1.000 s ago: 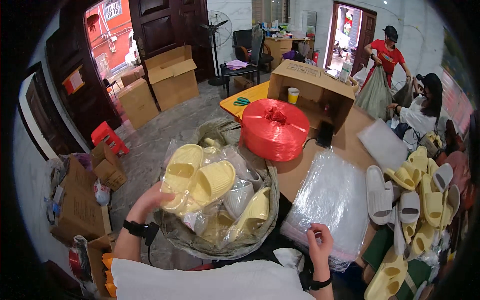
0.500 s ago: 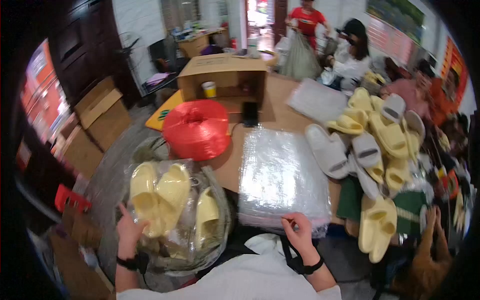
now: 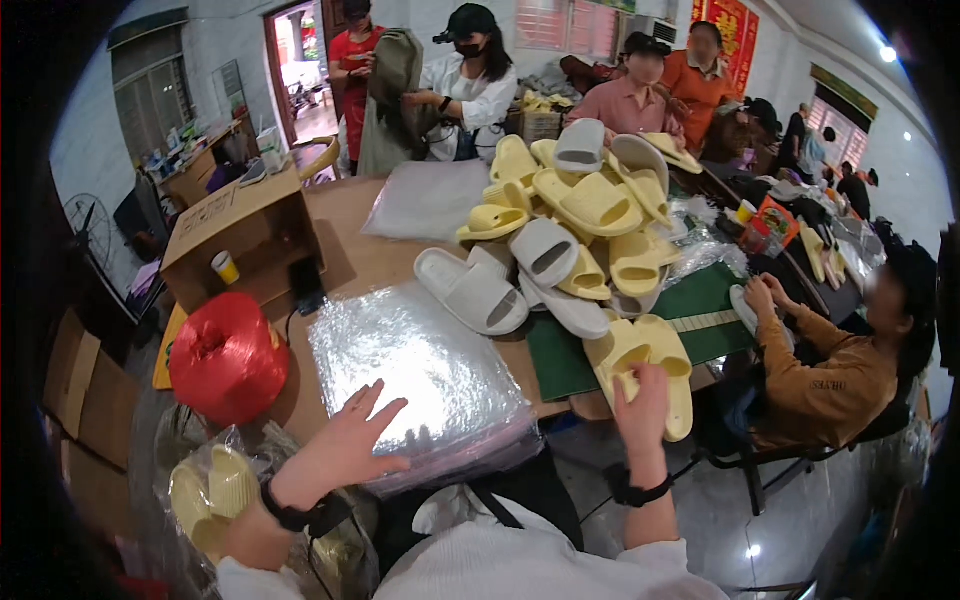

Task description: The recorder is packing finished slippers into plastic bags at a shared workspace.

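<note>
While left hand (image 3: 345,445) spreads empty fingers over clear bags (image 3: 420,365), right hand (image 3: 644,402) curls fingers at yellow slippers (image 3: 679,395) on desk (image 3: 350,245) edge, grip unclear; probably light, soft, best held by straps (image 3: 668,348).

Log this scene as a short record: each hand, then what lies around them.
Left hand: open, fingers spread, over a stack of clear plastic packaging; contact unclear
Right hand: fingers at the nearest pair of yellow slippers
Beyond the hands: heap of yellow and grey slippers
Left side: large red roll, cardboard box with a cup inside
Lower left: bagged yellow slippers
</note>
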The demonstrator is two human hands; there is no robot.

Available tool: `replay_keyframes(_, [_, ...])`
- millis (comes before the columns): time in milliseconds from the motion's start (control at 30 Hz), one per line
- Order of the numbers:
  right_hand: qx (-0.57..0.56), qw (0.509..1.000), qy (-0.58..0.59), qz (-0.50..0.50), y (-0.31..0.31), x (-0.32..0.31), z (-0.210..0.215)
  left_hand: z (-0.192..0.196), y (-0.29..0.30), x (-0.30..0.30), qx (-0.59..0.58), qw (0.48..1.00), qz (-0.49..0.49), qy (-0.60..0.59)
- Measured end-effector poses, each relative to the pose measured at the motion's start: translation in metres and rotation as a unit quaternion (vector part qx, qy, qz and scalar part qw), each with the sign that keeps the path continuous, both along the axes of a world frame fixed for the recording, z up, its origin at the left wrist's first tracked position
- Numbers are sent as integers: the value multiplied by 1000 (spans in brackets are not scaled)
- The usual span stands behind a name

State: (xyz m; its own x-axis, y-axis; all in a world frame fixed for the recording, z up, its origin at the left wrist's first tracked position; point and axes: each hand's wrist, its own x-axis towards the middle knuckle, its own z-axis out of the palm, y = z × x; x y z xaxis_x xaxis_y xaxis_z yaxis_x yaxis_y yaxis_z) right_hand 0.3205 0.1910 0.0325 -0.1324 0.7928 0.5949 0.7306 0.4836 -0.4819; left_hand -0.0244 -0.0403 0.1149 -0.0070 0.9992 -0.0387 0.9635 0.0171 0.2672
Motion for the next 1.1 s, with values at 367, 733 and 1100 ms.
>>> replay_keyframes(367, [-219, 964, -120, -90, 102, 40, -40, -120, 38, 3, -20, 996, 78, 46])
replay_keyframes(733, [-124, 980, 155, -8, 52, 87, -71, -127, 25, 8, 59, 995, 70, 39])
replay_keyframes(1100, [-214, 847, 406, 268, -29, 16, -20, -115, 26, -12, 194, 962, 70, -176])
